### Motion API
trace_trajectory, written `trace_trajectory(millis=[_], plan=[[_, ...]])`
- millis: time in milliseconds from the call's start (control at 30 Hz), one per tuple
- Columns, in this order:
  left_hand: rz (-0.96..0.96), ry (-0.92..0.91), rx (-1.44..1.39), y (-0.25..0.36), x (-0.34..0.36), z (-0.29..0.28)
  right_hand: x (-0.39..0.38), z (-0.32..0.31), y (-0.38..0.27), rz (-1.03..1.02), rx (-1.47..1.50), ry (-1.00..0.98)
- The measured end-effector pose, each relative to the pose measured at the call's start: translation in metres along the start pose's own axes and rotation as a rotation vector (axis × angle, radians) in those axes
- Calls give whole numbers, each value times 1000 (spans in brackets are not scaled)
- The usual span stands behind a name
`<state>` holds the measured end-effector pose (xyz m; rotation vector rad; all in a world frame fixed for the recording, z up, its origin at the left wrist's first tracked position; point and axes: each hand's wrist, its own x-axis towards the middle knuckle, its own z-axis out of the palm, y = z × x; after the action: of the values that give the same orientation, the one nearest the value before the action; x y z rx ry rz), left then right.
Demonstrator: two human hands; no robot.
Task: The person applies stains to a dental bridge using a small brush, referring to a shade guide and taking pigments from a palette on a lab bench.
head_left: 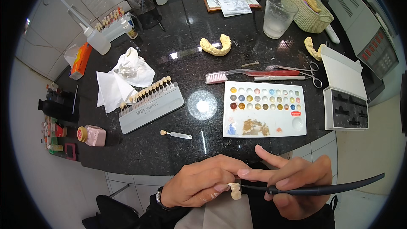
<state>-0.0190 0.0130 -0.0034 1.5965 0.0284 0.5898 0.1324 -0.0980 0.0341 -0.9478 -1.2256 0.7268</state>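
Observation:
Just off the table's front edge, my left hand (pixel 203 178) is closed, pinching a small cream dental bridge (pixel 236 192) of tooth-shaped units between thumb and fingers. My right hand (pixel 299 180) is closed around a slim brush (pixel 330 190) with a curved black handle, its index finger stretched out. The brush's thin tip points left and meets or nearly meets the bridge; I cannot tell which. Beyond my right hand lies a white palette (pixel 265 110) with several colour wells and a brown smear. A single shade tab (pixel 176 135) rests on the black table beyond my left hand.
A grey tooth shade guide (pixel 152 108) and crumpled tissue (pixel 131 68) lie left. Dental casts (pixel 216 46), a toothbrush (pixel 237 74), forceps (pixel 313 74) and a glass (pixel 279 17) stand or lie farther back. An open white case (pixel 347 110) sits right, a pink jar (pixel 93 135) left.

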Motion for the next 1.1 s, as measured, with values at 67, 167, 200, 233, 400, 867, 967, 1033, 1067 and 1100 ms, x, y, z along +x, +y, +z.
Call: trace_trajectory(millis=[67,167,200,233,400,867,967,1033,1067,1100], plan=[[8,-3,0,-1,0,-1,0,0,1,-1,0,4],[9,-8,-3,-2,0,0,-1,0,1,6,1,16],[2,-9,0,-1,0,0,-1,1,0,14,-6,20],[-6,-9,4,0,0,0,-2,2,0,22,-11,22],[-8,-4,-3,1,1,0,-1,0,0,25,23,14],[1,16,1,-1,0,2,-1,0,2,20,86,21],[-2,10,15,0,0,1,-1,0,2,24,96,24],[0,10,12,0,0,1,0,-2,0,34,86,0],[-5,13,12,0,0,1,0,-1,0,30,78,5],[-10,15,11,0,0,1,0,0,1,27,70,9]])
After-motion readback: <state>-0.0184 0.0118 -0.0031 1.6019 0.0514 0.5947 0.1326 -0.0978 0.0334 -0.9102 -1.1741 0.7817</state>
